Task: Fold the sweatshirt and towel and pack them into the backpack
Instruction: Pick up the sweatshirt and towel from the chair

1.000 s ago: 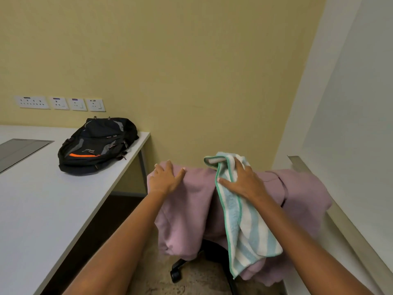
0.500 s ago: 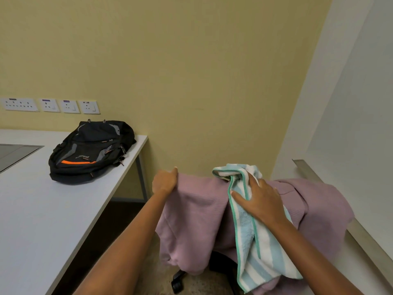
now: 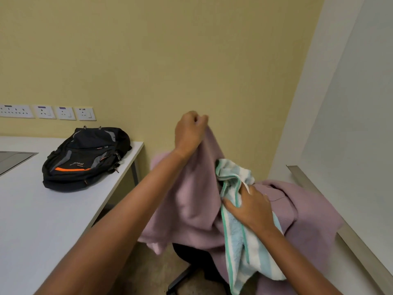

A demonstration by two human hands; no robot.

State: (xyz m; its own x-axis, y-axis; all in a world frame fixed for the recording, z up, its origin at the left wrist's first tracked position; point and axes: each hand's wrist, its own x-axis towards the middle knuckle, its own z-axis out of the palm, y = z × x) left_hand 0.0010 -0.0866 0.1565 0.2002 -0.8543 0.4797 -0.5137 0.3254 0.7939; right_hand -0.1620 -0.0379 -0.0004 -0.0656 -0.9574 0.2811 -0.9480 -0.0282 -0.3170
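While left hand (image 3: 189, 133) pinches pink sweatshirt (image 3: 195, 199) aloft, right hand (image 3: 248, 207) grasping striped towel (image 3: 236, 241), backpack (image 3: 85, 158) logo upside-down, unreadable.

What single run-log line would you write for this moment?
left hand: grips pink sweatshirt, held up | right hand: holds striped towel | backpack: on table | stage: folding not begun

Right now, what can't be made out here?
Chair: head view; the sweatshirt covers seat and back, only base shows.
Backpack: head view; zips too small to tell open or closed.
Towel: head view; lower end cut by the bottom edge.
Right hand: head view; grip or flat press on the towel unclear, palm side hidden.
Left hand: head view; its own knuckles hide the fingertips gripping the sweatshirt.
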